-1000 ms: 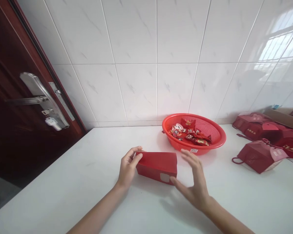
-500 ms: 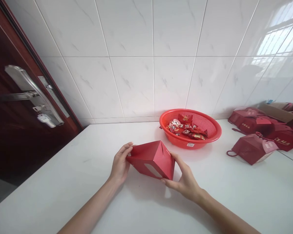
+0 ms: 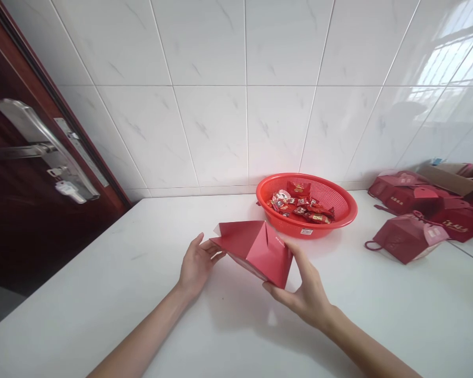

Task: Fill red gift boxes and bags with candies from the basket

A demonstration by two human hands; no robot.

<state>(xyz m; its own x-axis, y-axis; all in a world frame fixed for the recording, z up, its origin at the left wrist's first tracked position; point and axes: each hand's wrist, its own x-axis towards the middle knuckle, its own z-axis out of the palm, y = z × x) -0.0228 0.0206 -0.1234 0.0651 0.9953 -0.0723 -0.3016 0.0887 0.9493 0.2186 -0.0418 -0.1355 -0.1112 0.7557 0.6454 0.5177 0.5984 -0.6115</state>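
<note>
Red box (image 3: 240, 236): right end (image 3: 271, 260) closed, left flaps (image 3: 221, 242) open. Right hand (image 3: 310, 294) grips it. Left hand (image 3: 195, 265): fingers loosely parted

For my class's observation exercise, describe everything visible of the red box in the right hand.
The box is red and looks like folded card, with a slit and small pale print on its right end. At the left end, flaps stick out, showing a pale patch. It is tilted and raised above the table, in front of the basket. The right hand grips the right end, thumb below; the left hand has its fingers by the flaps, contact unclear.
</note>
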